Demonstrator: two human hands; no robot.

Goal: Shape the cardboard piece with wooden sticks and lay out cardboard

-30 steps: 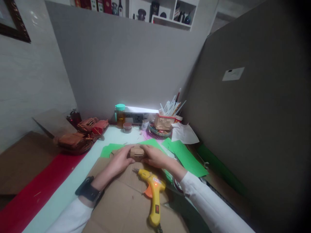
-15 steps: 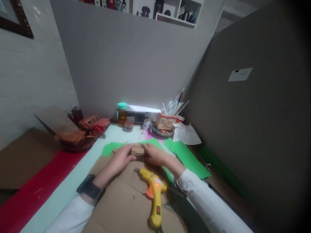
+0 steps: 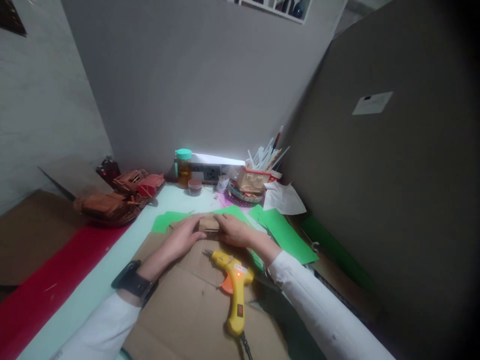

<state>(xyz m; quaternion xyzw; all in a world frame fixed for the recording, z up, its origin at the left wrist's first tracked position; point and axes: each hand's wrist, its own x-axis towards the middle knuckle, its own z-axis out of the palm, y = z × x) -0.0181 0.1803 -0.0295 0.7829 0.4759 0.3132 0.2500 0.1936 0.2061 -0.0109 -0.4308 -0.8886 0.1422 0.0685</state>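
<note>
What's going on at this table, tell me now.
A person's left hand and right hand hold a small brown piece between them. A yellow glue gun lies untouched on the cardboard, on the near side of the hands, its small light glowing. Green sheets lie beyond the hands and to their right.

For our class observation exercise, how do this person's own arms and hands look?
The left sleeve and right sleeve are white. A black watch with a wide band is worn on the left. Left hand and right hand are ungloved.
</note>
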